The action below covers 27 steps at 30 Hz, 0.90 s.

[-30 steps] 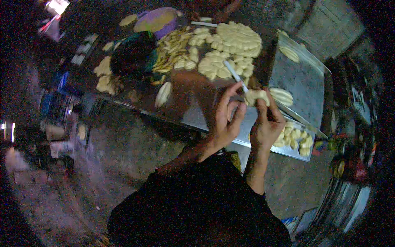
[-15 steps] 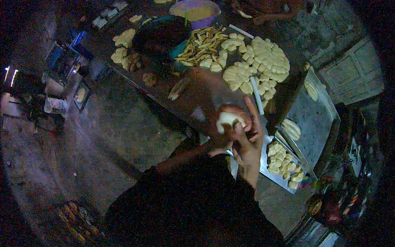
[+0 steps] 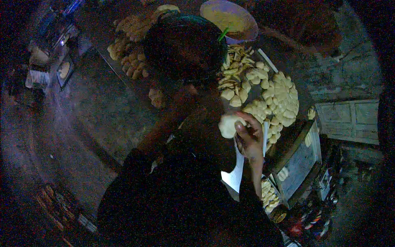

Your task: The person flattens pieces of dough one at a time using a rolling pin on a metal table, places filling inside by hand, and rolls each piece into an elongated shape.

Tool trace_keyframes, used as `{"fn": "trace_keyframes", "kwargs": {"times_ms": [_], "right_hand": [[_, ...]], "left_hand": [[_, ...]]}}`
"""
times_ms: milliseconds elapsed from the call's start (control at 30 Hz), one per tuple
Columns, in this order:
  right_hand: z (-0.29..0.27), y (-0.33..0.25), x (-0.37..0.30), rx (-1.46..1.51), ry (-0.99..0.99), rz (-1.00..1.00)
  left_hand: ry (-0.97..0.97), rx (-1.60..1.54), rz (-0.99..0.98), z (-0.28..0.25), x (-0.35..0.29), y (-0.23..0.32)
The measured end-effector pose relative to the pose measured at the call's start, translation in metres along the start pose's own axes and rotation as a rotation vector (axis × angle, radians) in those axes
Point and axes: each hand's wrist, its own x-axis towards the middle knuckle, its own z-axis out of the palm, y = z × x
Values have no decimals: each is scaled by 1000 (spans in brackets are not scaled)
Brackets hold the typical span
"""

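Note:
My right hand (image 3: 249, 138) is raised over the work table, its fingers shut on a pale round lump of dough (image 3: 227, 126). My left forearm (image 3: 164, 127) stretches up and away toward a large dark bowl (image 3: 185, 45). The left hand itself is lost in the dark near that bowl, so I cannot tell what it holds. Just past the right hand lies a heap of pale shaped dough pieces (image 3: 279, 96). Yellowish dough strips (image 3: 232, 70) lie beside the heap.
A purple-rimmed bowl of yellow filling (image 3: 228, 16) stands at the back. A metal tray (image 3: 300, 164) at the right holds more shaped pieces (image 3: 269, 193). More pieces (image 3: 129, 61) lie left of the dark bowl. A white sheet (image 3: 234, 175) hangs by my right wrist. The floor is dark.
Earlier both hands worked the dough together. Now only my right hand holds it, and the left arm has reached out toward the dark bowl. The view has swung closer over the table.

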Motion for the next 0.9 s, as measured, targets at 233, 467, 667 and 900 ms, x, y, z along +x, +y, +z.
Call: {"fn": "trace_keyframes", "kwargs": {"times_ms": [233, 467, 667, 900], "right_hand": [[107, -51, 187, -975, -552, -480], [149, -31, 233, -1290, -812, -242], [152, -41, 225, -1005, -607, -264], [117, -74, 143, -487, -525, -197]], "left_hand": [[209, 56, -28, 24, 7, 30], [268, 34, -95, 24, -11, 28], [225, -165, -195, -45, -62, 74], [298, -648, -449, -146, -116, 125]]}}
